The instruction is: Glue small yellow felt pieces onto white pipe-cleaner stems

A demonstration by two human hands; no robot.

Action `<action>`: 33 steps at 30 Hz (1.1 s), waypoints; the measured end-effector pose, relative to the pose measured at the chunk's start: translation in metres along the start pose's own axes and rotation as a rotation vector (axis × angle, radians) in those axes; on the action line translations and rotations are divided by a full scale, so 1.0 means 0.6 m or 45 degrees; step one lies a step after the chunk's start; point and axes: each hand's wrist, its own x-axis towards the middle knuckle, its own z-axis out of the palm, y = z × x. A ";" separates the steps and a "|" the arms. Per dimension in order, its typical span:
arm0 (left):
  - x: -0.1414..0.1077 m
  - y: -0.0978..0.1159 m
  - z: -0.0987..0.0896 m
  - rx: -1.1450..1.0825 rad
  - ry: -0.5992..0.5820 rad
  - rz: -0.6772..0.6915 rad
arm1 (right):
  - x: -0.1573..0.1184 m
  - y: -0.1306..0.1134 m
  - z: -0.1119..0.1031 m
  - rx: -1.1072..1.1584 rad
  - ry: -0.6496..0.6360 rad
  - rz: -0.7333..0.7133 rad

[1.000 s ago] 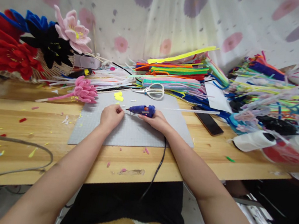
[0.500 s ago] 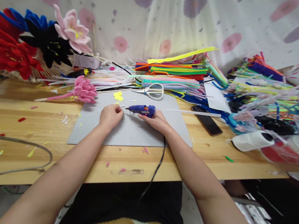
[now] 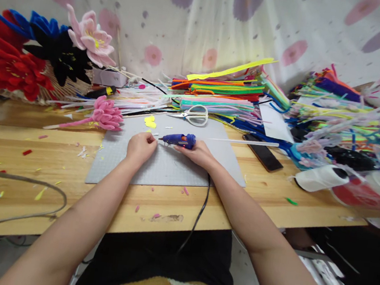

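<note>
My right hand (image 3: pixel 198 154) is wrapped round a blue hot glue gun (image 3: pixel 177 139), its nozzle pointing left and a long clear glue stick (image 3: pixel 242 142) sticking out of its back. Close to the nozzle tip, my left hand (image 3: pixel 141 147) is closed in a pinch; what it holds is too small to make out. Both hands are over a grey cutting mat (image 3: pixel 169 168). Small yellow pieces (image 3: pixel 150 121) lie on the mat just beyond my left hand. White-handled scissors (image 3: pixel 195 115) rest at the mat's far edge. A pink pipe-cleaner flower (image 3: pixel 105 113) lies at its left.
Bundles of coloured pipe cleaners (image 3: pixel 224 95) line the back. Fuzzy flowers (image 3: pixel 17 68) stand at left. A phone (image 3: pixel 263 154) and a white spool-like object (image 3: pixel 321 178) lie at right. The glue gun's black cord (image 3: pixel 199 214) drops over the table's front edge. A grey cable (image 3: pixel 61 191) loops at left.
The glue gun and my right hand have shifted very slightly left, bringing the nozzle nearer my left fingertips. My left hand stays in its pinch.
</note>
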 end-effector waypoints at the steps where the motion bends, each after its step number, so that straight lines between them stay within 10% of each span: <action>1: 0.000 0.000 0.000 0.001 0.000 -0.003 | 0.000 0.000 0.000 0.004 0.003 -0.001; 22: -0.002 -0.002 -0.001 -0.043 0.022 0.006 | -0.001 0.008 -0.008 -0.081 0.059 0.046; 33: 0.002 -0.016 -0.010 -0.259 0.157 -0.057 | 0.018 0.053 -0.058 -0.161 0.420 0.288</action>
